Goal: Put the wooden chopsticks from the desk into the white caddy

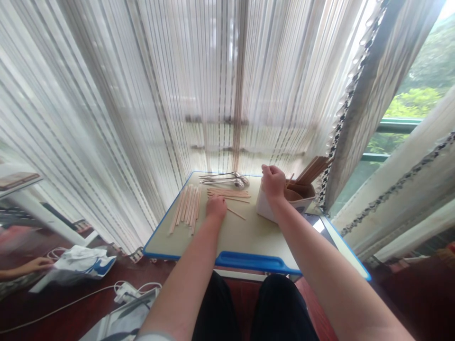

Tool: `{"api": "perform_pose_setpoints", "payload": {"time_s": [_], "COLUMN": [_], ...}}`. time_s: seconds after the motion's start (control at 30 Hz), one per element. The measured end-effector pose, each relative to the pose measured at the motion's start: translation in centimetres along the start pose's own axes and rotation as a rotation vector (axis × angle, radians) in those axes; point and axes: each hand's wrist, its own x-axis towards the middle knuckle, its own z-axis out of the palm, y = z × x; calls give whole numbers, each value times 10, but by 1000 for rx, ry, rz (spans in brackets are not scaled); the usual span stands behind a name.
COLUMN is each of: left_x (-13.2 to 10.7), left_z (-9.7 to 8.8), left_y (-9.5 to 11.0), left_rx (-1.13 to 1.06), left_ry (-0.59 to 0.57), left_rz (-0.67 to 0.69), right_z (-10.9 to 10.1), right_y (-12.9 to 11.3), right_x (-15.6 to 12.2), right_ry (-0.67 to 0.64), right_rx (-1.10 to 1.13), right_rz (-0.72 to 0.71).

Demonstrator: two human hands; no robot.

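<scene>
Chopsticks (186, 208) lie side by side on the blue-edged table (245, 237). My left hand (216, 207) rests flat and open just beside them, below the spoons (223, 180). My right hand (273, 181) curls above the white holder (266, 206); I cannot tell if it grips something.

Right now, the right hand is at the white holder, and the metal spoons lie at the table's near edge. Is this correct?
No: the metal spoons lie at the table's far edge, as the head view shows. The right hand at the white holder is correct.
</scene>
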Motion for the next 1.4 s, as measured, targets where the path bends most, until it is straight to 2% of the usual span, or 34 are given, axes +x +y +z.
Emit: {"api": "perform_pose_setpoints", "payload": {"time_s": [0.1, 0.27, 0.33, 0.37, 0.47, 0.5, 0.53, 0.57, 0.63, 0.7, 0.8, 0.93, 1.07, 1.17, 1.23, 1.4], "left_x": [1, 2, 3, 3, 4, 5, 5, 6, 7, 7, 6, 3, 1, 0, -1, -4], "left_z": [0, 0, 1, 1, 3, 3, 4, 5, 6, 7, 7, 5, 3, 1, 0, -2], "left_y": [0, -5, -7, -9, -12, -13, -14, -15, -16, -17, -19, -19, -16, -12, -10, -8], "left_rx": [-9, -35, -45, -47, -58, -65, -72, -78, -85, -87, -73, -49, -35, -13, -7, -7], "left_ry": [-9, -40, -44, -40, -27, -24, -20, -18, -19, -21, 3, 31, 24, -2, -15, -27], "left_rz": [-5, 7, 26, 34, 34, 28, 22, 17, 8, 6, 8, -20, -28, -10, 5, 9], "right_z": [1, -8, -18, -23, -35, -35, -33, -29, -16, -4, 2, -20, -42, -44, -40, -34], "right_y": [1, -6, -11, -13, -6, 1, 11, 22, 46, 65, 78, 78, 80, 81, 79, 68], "right_x": [-5, -2, -8, -14, -49, -62, -76, -88, -107, -116, -119, -119, -120, -119, -117, -112], "right_ry": [-44, -211, -202, -153, 50, 23, -106, -300, -552, -636, -680, -622, -482, -374, -314, -214], "right_rx": [-8, 85, 54, 31, -38, -60, -103, -176, -371, -530, -588, -525, -211, 94, 220, 293], "right_rz": [11, 34, -45, -112, -359, -431, -481, -485, -365, -277, -202, -119, 39, 201, 250, 256]}}
